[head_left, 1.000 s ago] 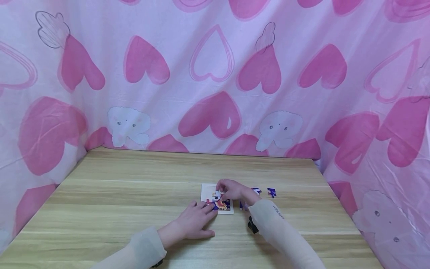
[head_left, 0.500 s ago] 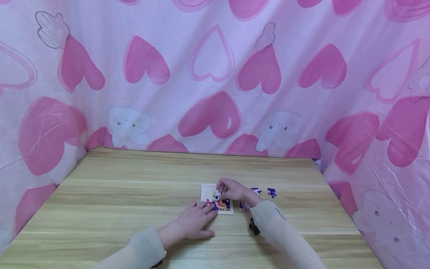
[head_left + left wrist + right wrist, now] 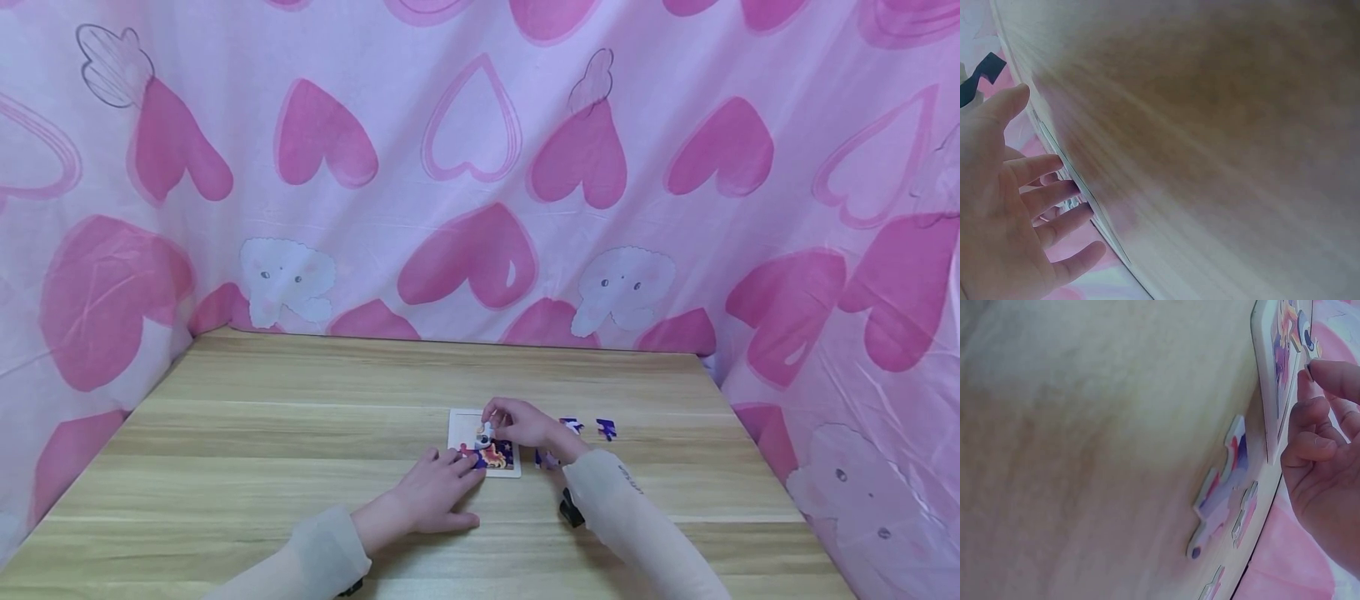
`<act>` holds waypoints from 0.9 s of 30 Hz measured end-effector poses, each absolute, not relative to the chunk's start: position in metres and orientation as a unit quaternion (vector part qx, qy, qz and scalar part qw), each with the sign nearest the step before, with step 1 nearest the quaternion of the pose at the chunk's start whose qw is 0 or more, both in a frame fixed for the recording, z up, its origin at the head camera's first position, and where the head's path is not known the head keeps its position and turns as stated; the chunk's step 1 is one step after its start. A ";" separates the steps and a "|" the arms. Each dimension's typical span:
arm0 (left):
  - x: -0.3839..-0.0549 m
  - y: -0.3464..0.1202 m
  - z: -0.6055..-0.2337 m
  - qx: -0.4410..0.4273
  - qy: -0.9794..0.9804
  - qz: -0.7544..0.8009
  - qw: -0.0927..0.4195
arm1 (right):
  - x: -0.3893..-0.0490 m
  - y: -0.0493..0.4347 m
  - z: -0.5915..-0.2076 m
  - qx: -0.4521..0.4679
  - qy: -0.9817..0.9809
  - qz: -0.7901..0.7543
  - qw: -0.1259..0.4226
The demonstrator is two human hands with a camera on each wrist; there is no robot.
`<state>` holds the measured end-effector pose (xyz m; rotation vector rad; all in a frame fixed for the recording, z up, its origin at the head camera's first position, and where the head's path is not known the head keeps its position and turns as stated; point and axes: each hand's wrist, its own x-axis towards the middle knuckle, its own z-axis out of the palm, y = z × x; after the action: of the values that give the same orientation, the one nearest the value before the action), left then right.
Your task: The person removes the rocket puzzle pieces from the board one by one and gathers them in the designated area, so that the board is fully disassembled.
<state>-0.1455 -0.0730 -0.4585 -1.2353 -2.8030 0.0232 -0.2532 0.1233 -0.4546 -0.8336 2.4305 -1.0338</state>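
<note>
Right hand (image 3: 525,423) pinches puzzle piece (image 3: 483,436) over puzzle board (image 3: 460,423); left hand (image 3: 438,493), fingers extended, rests at board's near-left corner. Piece, tilted, may snag laid pieces (image 3: 497,456), lifting them, if pressed misaligned.

Backdrop (image 3: 375,250): lt pink/wht gnd w/ dk pink hearts, some solid, some outline only, plus wht cartoon animals; tabletop (image 3: 300,433): lt tan w/ brn & pale yel wood-grain streaks. Puzzle tray (image 3: 460,422): wht border, pic area dk purple, orange, yel & red; held puzzle pc (image 3: 483,434): mostly wht w/ blk eye-like spot; loose puzzle pcs (image 3: 1219,494): purple & wht w/ red accents. Sleeves (image 3: 330,546): off-wht, R one w/ small dk lettering; wrist unit (image 3: 572,508): blk.
</note>
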 end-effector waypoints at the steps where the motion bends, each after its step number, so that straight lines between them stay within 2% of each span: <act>1: -0.146 -0.073 -0.459 -0.404 -0.914 0.007 0.041 | -0.253 0.124 -0.454 -0.296 0.860 -0.372 0.186; 12: -0.145 -0.073 -0.457 -0.401 -0.915 0.009 0.033 | -0.251 0.131 -0.451 -0.270 0.847 -0.412 0.200; 22: -0.144 -0.073 -0.457 -0.393 -0.919 0.006 0.023 | -0.249 0.147 -0.448 -0.312 0.837 -0.407 0.192; 27: -0.144 -0.072 -0.457 -0.393 -0.919 0.008 0.020 | -0.245 0.159 -0.447 -0.305 0.833 -0.415 0.202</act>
<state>-0.1443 -0.0721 -0.4572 -1.2181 -2.8514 0.0253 -0.2453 0.1587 -0.4466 -0.8521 2.3255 -1.1580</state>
